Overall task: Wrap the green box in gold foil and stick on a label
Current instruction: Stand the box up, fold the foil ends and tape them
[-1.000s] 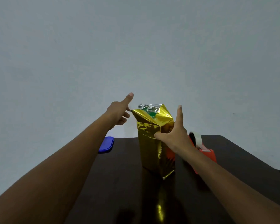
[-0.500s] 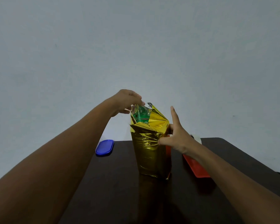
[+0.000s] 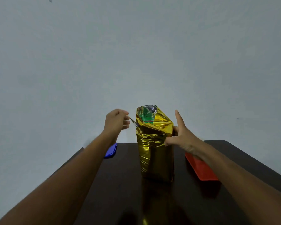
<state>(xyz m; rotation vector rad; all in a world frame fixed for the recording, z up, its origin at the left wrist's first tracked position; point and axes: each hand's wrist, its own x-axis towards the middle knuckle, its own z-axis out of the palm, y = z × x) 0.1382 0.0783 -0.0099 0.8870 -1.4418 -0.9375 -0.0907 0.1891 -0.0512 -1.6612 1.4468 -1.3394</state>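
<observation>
Head camera looks forward over the table (image 3: 250, 159).

The wrapped box (image 3: 156, 153) stands upright on the table (image 3: 120, 184), near its far edge. Left of the box and farther back lies a flat lid (image 3: 111, 151); right of the box lies a tray (image 3: 201, 169) (partly behind the right forearm).
</observation>
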